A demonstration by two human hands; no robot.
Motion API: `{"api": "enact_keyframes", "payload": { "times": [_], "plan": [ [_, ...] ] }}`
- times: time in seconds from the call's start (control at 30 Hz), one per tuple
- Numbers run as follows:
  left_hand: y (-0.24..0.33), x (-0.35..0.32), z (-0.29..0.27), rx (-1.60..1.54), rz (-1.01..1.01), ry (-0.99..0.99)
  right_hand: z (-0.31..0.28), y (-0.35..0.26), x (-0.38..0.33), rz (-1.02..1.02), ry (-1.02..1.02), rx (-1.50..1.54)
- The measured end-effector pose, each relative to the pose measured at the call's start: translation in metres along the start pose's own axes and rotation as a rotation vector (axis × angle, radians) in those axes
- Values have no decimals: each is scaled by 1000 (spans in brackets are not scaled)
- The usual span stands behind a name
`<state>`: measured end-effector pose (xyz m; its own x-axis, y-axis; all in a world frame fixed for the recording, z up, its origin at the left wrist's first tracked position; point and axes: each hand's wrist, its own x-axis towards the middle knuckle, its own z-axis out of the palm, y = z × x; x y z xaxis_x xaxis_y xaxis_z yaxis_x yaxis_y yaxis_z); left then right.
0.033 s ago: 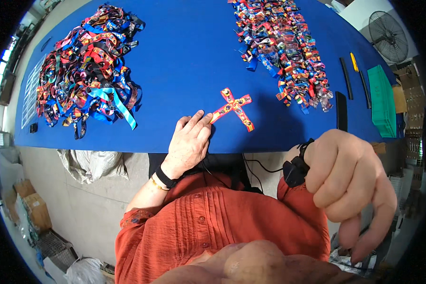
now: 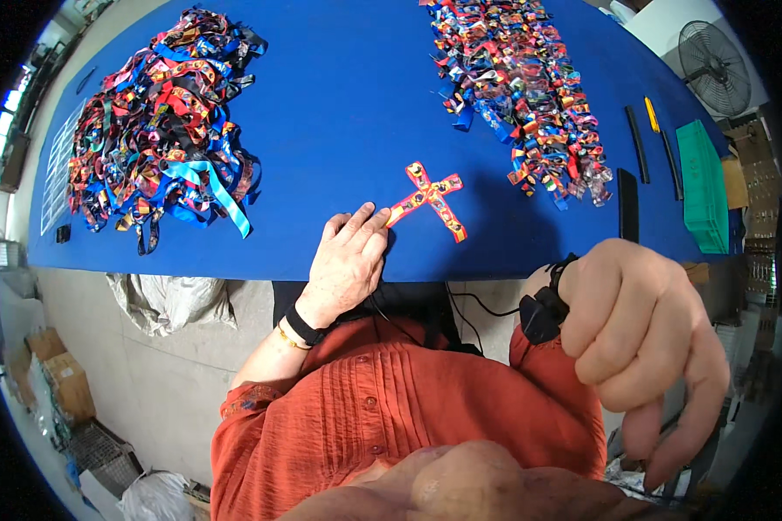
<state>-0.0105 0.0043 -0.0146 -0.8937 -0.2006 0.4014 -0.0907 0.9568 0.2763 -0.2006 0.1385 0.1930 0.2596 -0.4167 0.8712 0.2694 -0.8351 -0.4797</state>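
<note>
While the left hand [image 2: 349, 260] lies flat at the near edge of the blue worktop [image 2: 339, 113], its fingers [image 2: 367, 222] pin one end of a crossed ribbon [image 2: 429, 199]. The right hand [image 2: 643, 330] hangs off the worktop, fingers loosely curled, holding nothing.

ribbon heap [image 2: 161, 130] | bow pile [image 2: 521, 95] | green tray [image 2: 702, 187] | fan [image 2: 714, 68]

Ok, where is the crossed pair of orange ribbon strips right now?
In the head view the crossed orange ribbon strips lie on the blue table near its front edge, touching the left hand fingertips, below the right ribbon pile.
</note>
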Motion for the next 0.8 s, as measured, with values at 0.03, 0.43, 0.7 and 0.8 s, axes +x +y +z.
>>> {"api": "enact_keyframes", "payload": {
  "times": [0.03, 0.43, 0.7, 0.8],
  "plan": [
    [0, 1, 0, 6, 0, -4, -2, 0, 0, -36, -2, 27],
    [1, 3, 1, 20, 30, -24, -7, 2, 2, -136, 37, 117],
    [2, 1, -1, 19, -2, -45, -9, 6, -1, -100, 65, 170],
    [3, 4, -1, 16, 8, -49, -10, 1, -1, -50, 71, 146]
  ]
}}
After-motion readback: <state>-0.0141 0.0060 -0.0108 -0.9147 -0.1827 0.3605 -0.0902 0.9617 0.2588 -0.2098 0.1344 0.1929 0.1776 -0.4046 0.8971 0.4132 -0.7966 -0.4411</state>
